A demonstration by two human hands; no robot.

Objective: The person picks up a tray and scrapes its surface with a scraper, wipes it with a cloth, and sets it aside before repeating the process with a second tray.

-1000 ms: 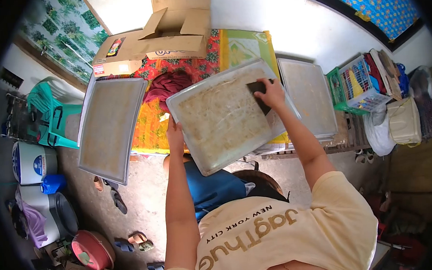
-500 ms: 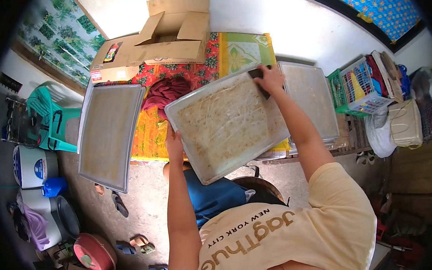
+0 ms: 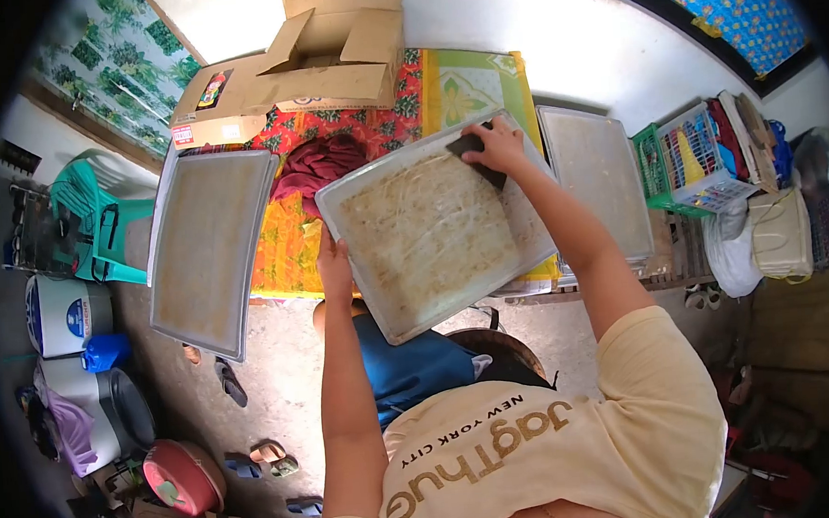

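A shallow metal-looking tray (image 3: pixel 422 230) with a brownish, patchy layer inside is tilted over the front of the table. My left hand (image 3: pixel 335 264) grips its left edge. My right hand (image 3: pixel 497 149) is closed on a dark flat scraper (image 3: pixel 478 163), which touches the tray's inner surface near the upper right corner. To the right of the scraper, the tray's bottom looks barer. A similar tray (image 3: pixel 210 252) lies at the table's left end, and stacked trays (image 3: pixel 597 186) rest at the right.
An open cardboard box (image 3: pixel 337 83) and a dark red cloth (image 3: pixel 322 170) are on the table (image 3: pixel 396 118). A green chair (image 3: pixel 114 230) stands left. Baskets (image 3: pixel 698 161) sit at the right. Slippers (image 3: pixel 230 382) lie on the floor.
My right hand and the scraper have shifted left and slightly up across the tray. The whole view has moved a little, and more bare tray shows right of the scraper.
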